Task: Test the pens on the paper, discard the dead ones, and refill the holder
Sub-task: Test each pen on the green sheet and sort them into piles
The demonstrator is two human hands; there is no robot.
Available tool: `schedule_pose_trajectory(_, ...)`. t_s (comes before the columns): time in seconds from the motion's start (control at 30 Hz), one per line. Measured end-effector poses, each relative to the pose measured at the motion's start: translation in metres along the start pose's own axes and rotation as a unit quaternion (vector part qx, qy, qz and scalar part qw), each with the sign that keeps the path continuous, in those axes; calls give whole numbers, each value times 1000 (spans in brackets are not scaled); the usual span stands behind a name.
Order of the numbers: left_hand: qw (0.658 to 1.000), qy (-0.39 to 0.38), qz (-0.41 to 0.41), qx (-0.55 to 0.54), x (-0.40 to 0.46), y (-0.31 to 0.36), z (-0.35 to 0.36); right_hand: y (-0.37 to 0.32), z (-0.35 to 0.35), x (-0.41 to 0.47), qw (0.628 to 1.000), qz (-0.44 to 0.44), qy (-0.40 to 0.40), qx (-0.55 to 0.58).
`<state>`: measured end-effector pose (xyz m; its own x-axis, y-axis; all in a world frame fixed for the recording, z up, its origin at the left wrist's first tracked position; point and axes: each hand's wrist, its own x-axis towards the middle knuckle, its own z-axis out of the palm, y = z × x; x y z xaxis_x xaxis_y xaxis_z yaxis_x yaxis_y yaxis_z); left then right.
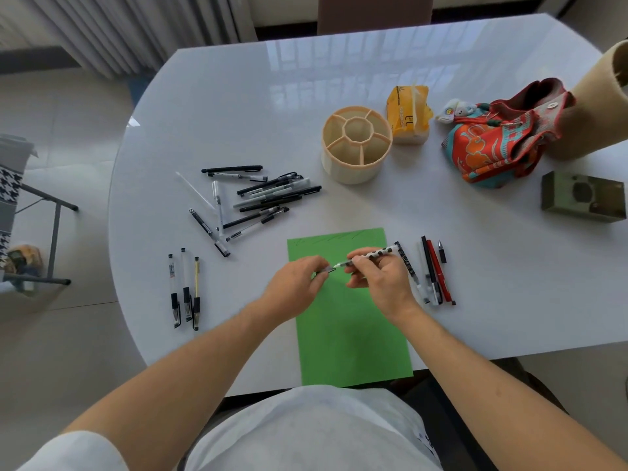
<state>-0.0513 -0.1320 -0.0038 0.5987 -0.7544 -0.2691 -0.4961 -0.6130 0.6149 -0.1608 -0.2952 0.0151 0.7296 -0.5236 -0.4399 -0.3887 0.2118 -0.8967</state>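
Bare forearms reach out from a white shirt [306, 433] over the near edge of a white bench [238, 96], where a sheet of green paper [353, 341] lies square before the person. Above that sheet the right hand [380, 277] grips a spotted pen [372, 255] by its barrel, tip pointing left, while the left hand [294, 280] pinches a small dark cap [325, 270] just beside the tip; pen and cap sit almost touching, so whether the cap is coming off or going on cannot be told. Faint strokes mark the paper's far edge, a sign that testing is well under way. Judged from the layout, this pen is at the cap stage of its trial. A loose pile of pens [258, 202] waits at the far left, three pens [185, 288] lie in a neat row to the near left, and another row of pens [430, 271] sits just right of the paper. Which row is the dead one cannot be read. The cream holder [356, 144] stands with no pens visible in it, beyond the paper. Next comes either a scribble on the green sheet or a placement in one of the rows.
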Motion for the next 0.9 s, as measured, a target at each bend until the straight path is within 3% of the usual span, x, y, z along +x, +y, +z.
schedule_pose_trajectory(0.47, 999, -1, 24, 30, -13, 14, -1, 7, 14, -12, 998, 10, 2, -64)
schedule_pose_trajectory(0.67, 1000, -16, 19, 7, -15, 8, 11, 4, -14, 2, 985, 25, -15, -172)
schedule_pose_trajectory(0.8, 989, -35, 50, 134, -25, -15, 18, 5, -55, 24, 903, -11, 24, -428)
schedule_pose_trajectory(0.9, 979, -55, 45, 192, -35, -32, 23, 17, -68, 31, 850, -16, 11, -526)
